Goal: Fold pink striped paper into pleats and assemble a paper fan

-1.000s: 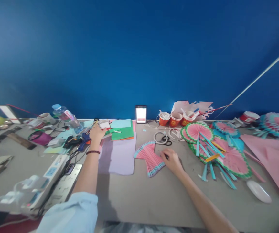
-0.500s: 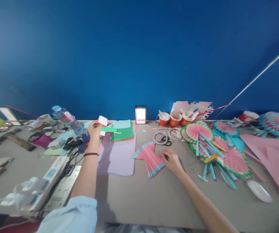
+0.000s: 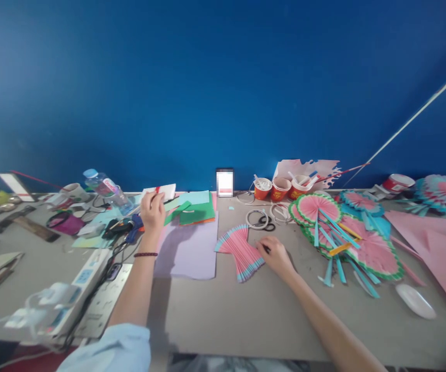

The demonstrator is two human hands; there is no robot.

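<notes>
My left hand is raised at the back left, its fingers bent, just in front of a white and red packet; whether it grips anything is hidden. Right of it lie green sheets on lilac paper. My right hand rests on the table with its fingers curled round something dark and small, which I cannot make out. Against its fingertips lies a pleated pink paper with blue edges, pinched narrow in the middle and spread at both ends.
Black scissors and a white tape ring lie behind my right hand. Red paper cups stand at the back. Watermelon-like paper fans and a white mouse are right. A bottle and power strip are left.
The packet has turned and now lies flatter behind my left hand. A green strip that was beside those fingers now lies by the green sheets. My right hand has hardly moved.
</notes>
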